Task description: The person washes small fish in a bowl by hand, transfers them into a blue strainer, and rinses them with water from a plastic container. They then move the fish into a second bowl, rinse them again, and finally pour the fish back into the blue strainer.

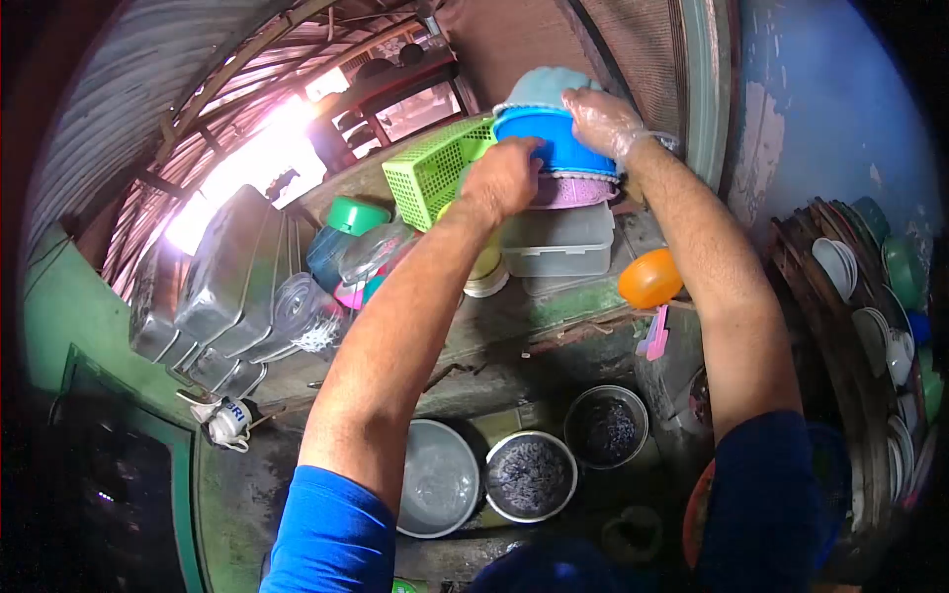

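Both arms reach up to a stack on the ledge. My right hand (601, 121), in a clear plastic glove, has its fingers closed on the pale teal scalloped bowl (544, 87) at the top of the stack. Under that bowl sits a bright blue basket (563, 143), and below it a pink-purple basket (573, 192). My left hand (506, 178) is at the blue basket's left front, fingers closed around its edge. The stack rests above a clear plastic container (559, 242). A green perforated basket (435, 168) stands just left of the stack.
An orange bowl (649, 278) lies right of the clear container. Metal pans (232, 262) lean at the left, near a green bowl (356, 214). Below are a grey basin (437, 479) and two round pots (531, 476). Plates (835, 267) fill a rack at the right.
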The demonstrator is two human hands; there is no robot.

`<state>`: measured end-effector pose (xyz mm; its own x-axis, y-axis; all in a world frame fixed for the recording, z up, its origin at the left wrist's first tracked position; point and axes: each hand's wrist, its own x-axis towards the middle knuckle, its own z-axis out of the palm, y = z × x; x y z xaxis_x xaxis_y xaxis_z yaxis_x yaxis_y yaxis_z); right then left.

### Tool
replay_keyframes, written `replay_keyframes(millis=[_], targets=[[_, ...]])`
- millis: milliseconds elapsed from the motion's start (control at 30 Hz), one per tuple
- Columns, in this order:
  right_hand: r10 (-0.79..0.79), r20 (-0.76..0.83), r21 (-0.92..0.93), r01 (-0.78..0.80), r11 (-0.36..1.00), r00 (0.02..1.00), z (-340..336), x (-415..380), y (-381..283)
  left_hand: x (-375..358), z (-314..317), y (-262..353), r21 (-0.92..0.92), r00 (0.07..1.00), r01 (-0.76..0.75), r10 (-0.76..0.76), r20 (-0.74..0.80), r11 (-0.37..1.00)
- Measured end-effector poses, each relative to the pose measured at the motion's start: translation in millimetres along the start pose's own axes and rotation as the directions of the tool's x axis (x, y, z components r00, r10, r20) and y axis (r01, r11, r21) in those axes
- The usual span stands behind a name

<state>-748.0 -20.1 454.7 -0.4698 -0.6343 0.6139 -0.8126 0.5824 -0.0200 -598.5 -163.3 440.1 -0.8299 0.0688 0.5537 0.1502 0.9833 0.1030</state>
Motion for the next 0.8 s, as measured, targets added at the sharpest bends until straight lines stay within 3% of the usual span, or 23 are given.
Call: replay_keyframes(millis=[33, 67, 133, 200, 267, 333, 400, 467, 533, 600, 633, 667, 700, 733, 800], targets=[[0.009, -0.056, -0.006, -0.009, 1.000, 0.998, -1, 1, 1, 6, 0, 3, 0.038, 0.986, 0.110, -0.114, 0.122, 0.993], [0.016, -0.049, -0.006, -0.016, 1.000, 0.999, -3, 1, 4, 10, -1, 5, 0.032, 0.985, 0.108, -0.112, 0.130, 0.994], [0.083, -0.142, -0.001, -0.084, 0.996, 0.986, -2, 5, 15, 17, -1, -1, 0.187, 0.964, -0.079, 0.027, 0.266, 0.979], [0.096, -0.182, 0.050, -0.088, 0.995, 0.979, 3, 14, 30, 28, 0, -10, 0.185, 0.958, -0.054, -0.001, 0.286, 0.981], [0.064, -0.320, 0.066, -0.045, 0.997, 0.945, 1, 17, 36, 42, 3, -27, 0.068, 0.929, -0.116, 0.084, 0.362, 0.991], [0.093, -0.268, 0.116, -0.064, 0.991, 0.959, -4, 18, 37, 52, -1, -31, 0.006, 0.940, -0.042, 0.038, 0.339, 0.999], [0.129, -0.376, 0.175, -0.067, 0.982, 0.917, -4, 19, 37, 60, -6, -37, 0.036, 0.987, -0.065, 0.059, 0.152, 0.997], [0.095, -0.395, 0.158, -0.034, 0.987, 0.914, -3, 26, 46, 67, -24, -34, -0.047, 0.985, 0.052, -0.043, 0.164, 0.998], [0.070, -0.417, 0.137, -0.013, 0.990, 0.906, -8, 30, 49, 66, -37, -35, -0.117, 0.989, 0.064, -0.047, 0.139, 0.991], [0.085, -0.463, 0.166, -0.007, 0.986, 0.882, -12, 31, 48, 53, -56, -27, 0.093, 0.998, -0.070, 0.070, -0.001, 0.993], [0.150, -0.370, 0.138, -0.106, 0.985, 0.917, -22, 30, 45, 42, -67, -22, 0.095, 0.998, -0.069, 0.069, -0.001, 0.993], [0.221, -0.275, 0.099, -0.201, 0.975, 0.936, -33, 28, 42, 27, -78, -19, 0.231, 0.985, -0.157, 0.168, -0.029, 0.960], [0.283, -0.247, 0.291, -0.208, 0.934, 0.927, -49, 16, 30, 13, -89, -17, 0.365, 0.961, -0.239, 0.272, -0.042, 0.900], [0.285, -0.247, 0.290, -0.210, 0.934, 0.926, -46, 20, 34, -4, -100, -15, 0.346, 0.960, -0.240, 0.274, -0.052, 0.907], [0.105, -0.328, 0.129, -0.065, 0.989, 0.939, -33, 30, 44, -49, -122, -1, 0.333, 0.959, -0.148, 0.218, -0.184, 0.931]])
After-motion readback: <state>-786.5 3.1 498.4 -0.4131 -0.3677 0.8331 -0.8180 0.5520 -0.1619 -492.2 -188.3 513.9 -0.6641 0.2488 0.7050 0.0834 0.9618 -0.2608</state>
